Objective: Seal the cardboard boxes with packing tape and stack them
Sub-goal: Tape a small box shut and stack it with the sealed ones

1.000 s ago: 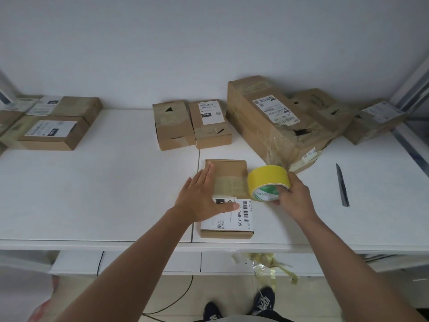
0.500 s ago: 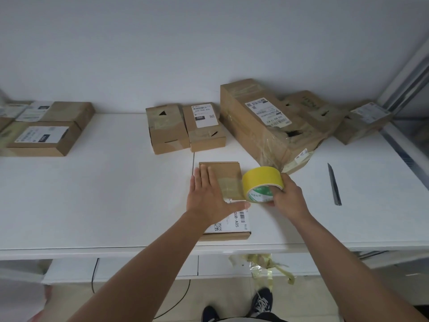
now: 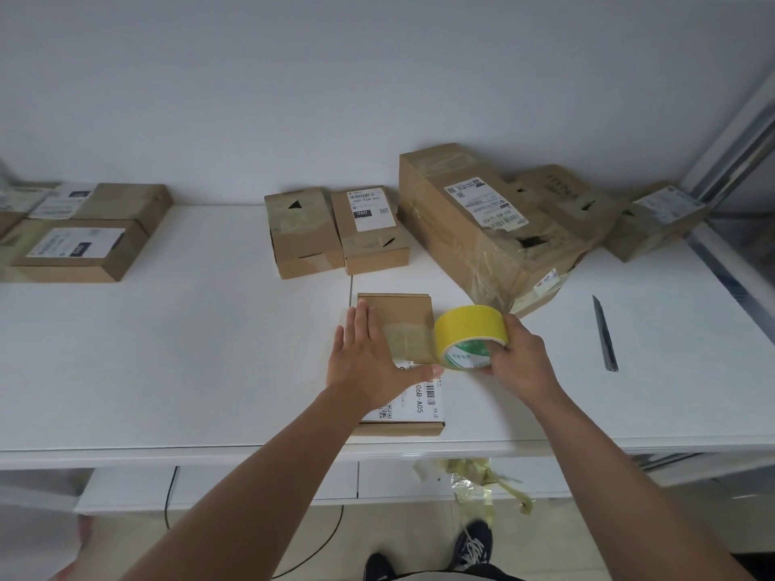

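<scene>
Left hand is pressing flat on the box; right hand is gripping the tape roll, both much as before.

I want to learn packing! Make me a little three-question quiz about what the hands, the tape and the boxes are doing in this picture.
1. True or false: the left hand lies flat on the box.
2. Which hand holds the tape roll? A) left hand B) right hand C) neither
3. Fill in: the knife lies on the table to the ____ of the roll.

Key: 1 true; 2 B; 3 right.
</scene>
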Tool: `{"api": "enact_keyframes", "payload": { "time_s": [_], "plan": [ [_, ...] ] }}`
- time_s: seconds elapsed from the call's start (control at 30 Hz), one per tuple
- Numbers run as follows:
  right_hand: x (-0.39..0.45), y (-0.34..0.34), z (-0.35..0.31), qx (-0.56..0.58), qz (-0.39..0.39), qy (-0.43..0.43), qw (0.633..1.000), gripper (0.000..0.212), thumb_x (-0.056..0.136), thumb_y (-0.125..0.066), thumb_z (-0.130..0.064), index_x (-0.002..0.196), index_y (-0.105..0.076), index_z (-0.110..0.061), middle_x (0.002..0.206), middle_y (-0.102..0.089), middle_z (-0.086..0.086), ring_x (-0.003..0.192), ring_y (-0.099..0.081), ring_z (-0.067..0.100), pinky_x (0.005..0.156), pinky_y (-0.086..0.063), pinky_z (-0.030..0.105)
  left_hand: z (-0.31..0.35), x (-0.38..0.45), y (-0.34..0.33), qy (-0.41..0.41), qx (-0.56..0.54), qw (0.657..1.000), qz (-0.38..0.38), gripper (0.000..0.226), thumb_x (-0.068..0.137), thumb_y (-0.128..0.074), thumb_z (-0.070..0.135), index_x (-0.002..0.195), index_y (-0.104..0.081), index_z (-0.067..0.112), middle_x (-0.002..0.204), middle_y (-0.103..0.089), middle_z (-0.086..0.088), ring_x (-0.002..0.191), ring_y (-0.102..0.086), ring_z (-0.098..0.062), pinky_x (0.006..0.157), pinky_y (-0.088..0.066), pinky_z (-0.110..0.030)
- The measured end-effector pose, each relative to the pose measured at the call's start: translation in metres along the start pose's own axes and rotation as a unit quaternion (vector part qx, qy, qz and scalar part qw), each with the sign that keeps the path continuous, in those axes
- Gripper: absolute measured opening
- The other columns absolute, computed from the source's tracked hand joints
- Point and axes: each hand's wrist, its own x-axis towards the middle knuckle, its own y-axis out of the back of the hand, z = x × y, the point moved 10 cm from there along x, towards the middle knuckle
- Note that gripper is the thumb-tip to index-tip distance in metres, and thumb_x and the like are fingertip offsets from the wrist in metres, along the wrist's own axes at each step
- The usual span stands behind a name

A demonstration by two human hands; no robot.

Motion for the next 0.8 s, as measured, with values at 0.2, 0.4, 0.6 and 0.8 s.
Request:
{"api": "enact_keyframes", "payload": {
  "time_s": [0.2,0.4,0.6,0.8],
  "plan": [
    [-0.004,0.001,-0.002,-0.034,0.006,0.014,0.999,0.039,0.09,-0.048,-0.011,0.129,-0.052,-0.012,0.101,-0.067,0.019,0.092,-0.063,0.039,0.077,-0.056,0.049,-0.001,-0.001,0.001,0.004,-0.013,1.0,0.0,0.147,0.057,-0.042,0.101,0.158,0.008,0.006,0.166,0.015,-0.006,0.153,0.013,-0.02,0.126,0.0,-0.042],
    [-0.004,0.002,-0.003,-0.055,0.005,0.014,0.998,0.04,0.09,-0.048,-0.009,0.13,-0.051,-0.011,0.103,-0.066,0.022,0.093,-0.062,0.041,0.077,-0.055,0.047,-0.001,-0.001,0.0,0.002,-0.004,1.0,0.002,0.147,0.056,-0.04,0.102,0.158,0.007,0.007,0.167,0.015,-0.006,0.154,0.012,-0.021,0.126,-0.001,-0.042],
    [-0.004,-0.001,0.004,-0.06,0.001,0.006,0.998,0.041,0.09,-0.049,-0.011,0.131,-0.049,-0.012,0.1,-0.067,0.022,0.088,-0.065,0.04,0.076,-0.054,0.045,0.0,0.0,-0.002,0.002,0.001,1.0,-0.005,0.147,0.056,-0.038,0.102,0.158,0.008,0.007,0.166,0.016,-0.006,0.154,0.013,-0.02,0.126,-0.001,-0.043],
    [-0.004,-0.005,0.009,-0.055,-0.015,-0.007,0.998,0.036,0.092,-0.049,-0.011,0.128,-0.05,-0.011,0.102,-0.066,0.02,0.093,-0.061,0.04,0.072,-0.048,0.04,0.0,0.0,-0.003,-0.001,0.016,1.0,-0.01,0.144,0.058,-0.035,0.102,0.157,0.01,0.007,0.166,0.017,-0.007,0.154,0.013,-0.022,0.125,-0.001,-0.044]
  ]
}}
